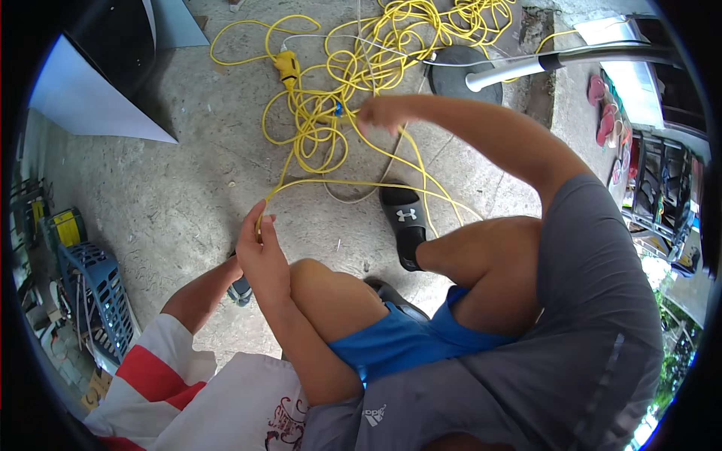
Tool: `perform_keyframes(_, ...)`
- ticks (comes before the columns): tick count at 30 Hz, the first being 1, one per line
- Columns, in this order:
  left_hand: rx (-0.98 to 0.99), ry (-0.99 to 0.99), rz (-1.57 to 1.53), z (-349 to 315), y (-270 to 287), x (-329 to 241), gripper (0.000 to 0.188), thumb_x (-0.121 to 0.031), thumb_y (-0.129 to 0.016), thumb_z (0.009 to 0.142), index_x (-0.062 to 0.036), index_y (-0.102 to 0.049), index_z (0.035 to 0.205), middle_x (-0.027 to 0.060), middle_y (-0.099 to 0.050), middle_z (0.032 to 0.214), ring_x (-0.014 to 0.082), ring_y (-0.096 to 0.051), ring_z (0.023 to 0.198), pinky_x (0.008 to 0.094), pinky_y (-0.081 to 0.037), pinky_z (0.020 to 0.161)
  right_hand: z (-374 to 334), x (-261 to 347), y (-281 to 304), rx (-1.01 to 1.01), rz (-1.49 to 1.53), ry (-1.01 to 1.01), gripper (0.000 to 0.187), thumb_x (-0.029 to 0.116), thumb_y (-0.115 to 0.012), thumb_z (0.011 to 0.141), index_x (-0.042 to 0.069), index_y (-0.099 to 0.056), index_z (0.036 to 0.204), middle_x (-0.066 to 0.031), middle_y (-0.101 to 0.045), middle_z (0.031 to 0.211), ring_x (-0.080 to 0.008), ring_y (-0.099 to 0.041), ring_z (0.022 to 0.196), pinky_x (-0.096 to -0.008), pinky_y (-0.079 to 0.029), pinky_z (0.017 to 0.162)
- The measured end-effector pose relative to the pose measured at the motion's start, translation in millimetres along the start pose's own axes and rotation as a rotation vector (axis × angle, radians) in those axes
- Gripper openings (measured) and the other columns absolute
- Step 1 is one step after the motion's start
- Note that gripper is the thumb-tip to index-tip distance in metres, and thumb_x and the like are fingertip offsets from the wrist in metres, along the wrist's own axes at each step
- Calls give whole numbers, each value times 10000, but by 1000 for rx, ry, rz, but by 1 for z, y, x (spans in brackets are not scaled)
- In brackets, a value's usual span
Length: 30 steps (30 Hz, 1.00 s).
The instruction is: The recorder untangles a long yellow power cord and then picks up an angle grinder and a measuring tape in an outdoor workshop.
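- Head view: a rough grey concrete floor point(195, 113), cracked and stained, fills the middle of the scene; bright foliage point(681, 331) shows at the right rim.
- Yellow extension cord point(302, 109): lies in loose, tangled loops on the floor ahead of the person, with strands running toward the feet; the number of separate lengths cannot be told.
- Left hand point(259, 239): one, at lower left of the tangle, with thumb and fingers pinching a strand of the cord.
- Right hand point(383, 114): one, blurred, over the tangle's near edge, its fingers curled; whether it grips a strand cannot be told.
- Yellow socket block point(286, 69): one, among the loops at left.
- Blue piece point(338, 110): one, small, amid the strands beside the right hand.
- Round dark base point(445, 75): one, bearing one slanted pole point(504, 75), at the right of the loops.
- Black slides point(403, 225): two, on the person's feet, one partly hidden by the shorts.
- White curved panel point(98, 98): one, upper left.
- Blue plastic crate point(96, 289): one, at the left rim.
- Pink footwear point(605, 124): several pieces, right.
- Second person in a white-and-red shirt point(162, 368): one, lower left, with one forearm visible.
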<state>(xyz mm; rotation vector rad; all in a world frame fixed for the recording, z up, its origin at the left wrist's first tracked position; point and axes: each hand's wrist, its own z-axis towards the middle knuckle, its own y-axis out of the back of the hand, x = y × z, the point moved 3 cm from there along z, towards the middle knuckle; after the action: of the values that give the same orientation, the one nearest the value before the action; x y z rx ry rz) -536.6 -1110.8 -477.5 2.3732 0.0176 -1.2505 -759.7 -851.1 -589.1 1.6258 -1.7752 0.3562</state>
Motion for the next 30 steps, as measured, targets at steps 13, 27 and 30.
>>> perform_keyframes(13, 129, -134, 16, -8, -55, -79, 433, -297, -527, 959, -20, -537, 1291, 26, -540, 1011, 82, -427, 798, 221, -385, 737, -50, 202, 67, -362, 942, 472, 389, 289, -514, 972, -38, -583, 1171, -89, -637, 874, -176, -604, 810, -274, -514, 700)
perform_keyframes(27, 93, -214, -878, 60, -32, -70, 324, -353, -450, 1000, -62, -591, 989, 104, -546, 1190, 100, -431, 727, 252, -382, 712, -75, 44, -86, 88, 42, 308, 528, 366, -587, 895, 61, -486, 1314, -127, -577, 1223, -239, -514, 1140, -394, -396, 992)
perform_keyframes(30, 48, -232, -926, 59, -30, -71, 340, -394, -451, 993, -76, -573, 996, 103, -539, 1193, 114, -437, 735, 257, -383, 720, -77, -16, -150, 441, 96, 240, 447, 281, -615, 874, 51, -567, 1255, -116, -618, 1203, -254, -572, 1102, -369, -450, 937)
